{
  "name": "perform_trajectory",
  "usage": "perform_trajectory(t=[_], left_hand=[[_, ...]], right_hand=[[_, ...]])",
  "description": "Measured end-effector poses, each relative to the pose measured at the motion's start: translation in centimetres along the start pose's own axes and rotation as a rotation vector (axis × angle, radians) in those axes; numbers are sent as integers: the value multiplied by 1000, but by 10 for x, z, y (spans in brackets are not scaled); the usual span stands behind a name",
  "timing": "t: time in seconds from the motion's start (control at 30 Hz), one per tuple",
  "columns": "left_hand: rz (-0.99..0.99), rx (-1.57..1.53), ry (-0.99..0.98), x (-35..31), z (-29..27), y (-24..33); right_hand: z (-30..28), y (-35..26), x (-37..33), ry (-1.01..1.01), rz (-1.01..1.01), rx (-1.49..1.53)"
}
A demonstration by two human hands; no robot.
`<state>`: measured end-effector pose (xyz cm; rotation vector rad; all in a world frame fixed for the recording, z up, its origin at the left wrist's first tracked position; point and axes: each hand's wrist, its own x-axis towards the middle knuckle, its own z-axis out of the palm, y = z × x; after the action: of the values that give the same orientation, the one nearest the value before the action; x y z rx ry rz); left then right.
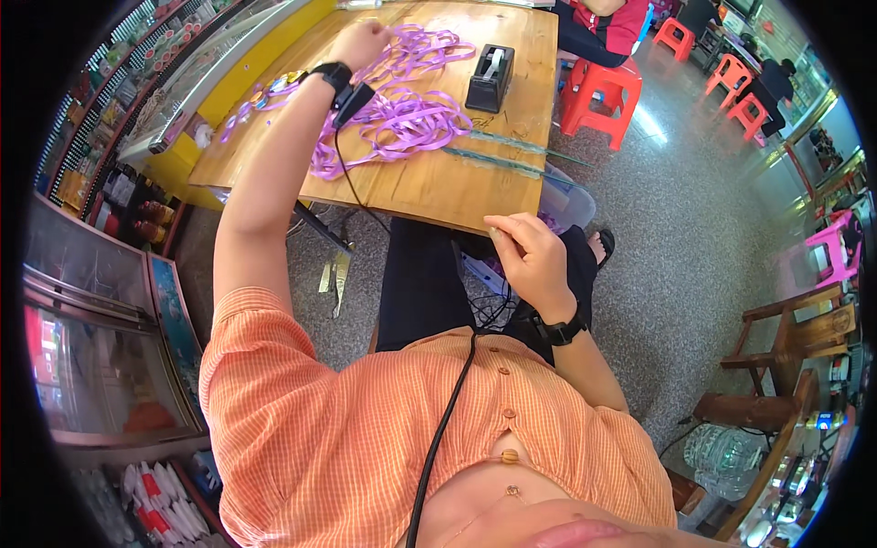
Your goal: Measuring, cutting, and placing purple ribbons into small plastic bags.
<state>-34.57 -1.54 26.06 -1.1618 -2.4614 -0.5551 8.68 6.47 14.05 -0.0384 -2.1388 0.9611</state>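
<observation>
My left hand (361,44) reaches far over the wooden table (406,196), its fingers curled closed beside a heap of purple ribbon (406,123). What those fingers hold, if anything, is hidden. At the table's near right corner, my right hand (539,263) is closed in a pinch, thumb against forefinger; anything between them is too small to make out. A black tape dispenser (491,80) with a pale roll stands right of the ribbon. Thin greenish clear strips (498,162) lie on the table and stick out past its right edge.
Shiny gold and coloured pieces (279,89) lie at the table's left. A clear plastic bin (568,203) stands below the right edge. A person sits on a red stool (601,102) beyond. A black cable runs from my left wrist. Shelves (119,119) line the left side.
</observation>
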Motion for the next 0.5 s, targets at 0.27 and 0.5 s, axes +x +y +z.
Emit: perform_trajectory(t=[0.27,0.5], left_hand=[[229,-1020,1,-10,-116,118],[440,-1083,-213,-77,-166,230]], right_hand=[[-2,1,-4,51,-40,-41],[-37,4,7,200,-80,-34]])
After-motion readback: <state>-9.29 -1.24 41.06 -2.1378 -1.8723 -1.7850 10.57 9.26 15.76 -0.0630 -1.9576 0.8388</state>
